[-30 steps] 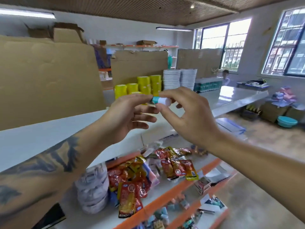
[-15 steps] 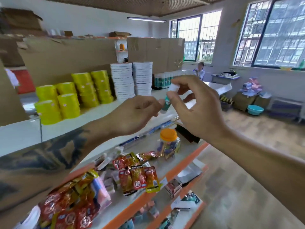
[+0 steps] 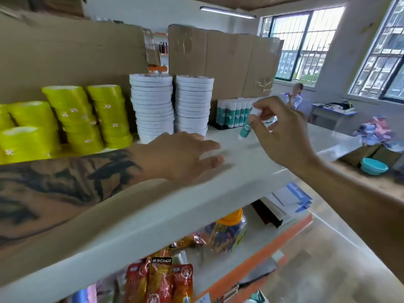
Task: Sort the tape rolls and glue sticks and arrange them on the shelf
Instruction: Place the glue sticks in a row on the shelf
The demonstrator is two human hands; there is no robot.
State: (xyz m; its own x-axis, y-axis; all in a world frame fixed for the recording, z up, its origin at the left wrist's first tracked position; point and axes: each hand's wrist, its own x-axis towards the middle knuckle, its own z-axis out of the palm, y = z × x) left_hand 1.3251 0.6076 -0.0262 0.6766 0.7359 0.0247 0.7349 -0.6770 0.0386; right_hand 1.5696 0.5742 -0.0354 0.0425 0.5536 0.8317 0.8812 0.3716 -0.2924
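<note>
we see the white top shelf (image 3: pixel 258 162) running across the view, with flattened cardboard sheets (image 3: pixel 220 60) standing along its back. at the left stand stacks of yellow tape rolls (image 3: pixel 72 119), and just beside them to the right two tall stacks of white tape rolls (image 3: pixel 171 106), side by side. further right, against the cardboard, a row of upright glue sticks (image 3: pixel 232 114) with teal bodies and white caps.

our left hand (image 3: pixel 181 156) lies on the shelf surface in front of the white stacks, fingers straight and relaxed, holding nothing. our right hand (image 3: pixel 282 132) is raised over the shelf, thumb and fingertips pinching the white cap of one glue stick (image 3: pixel 247 129); it hangs tilted, its lower end just above the shelf, near the row and in front of it.

on the lower shelf (image 3: pixel 258 261) with its orange edge lie red snack packets (image 3: pixel 161 281) and a jar with an orange lid (image 3: pixel 229 228).
</note>
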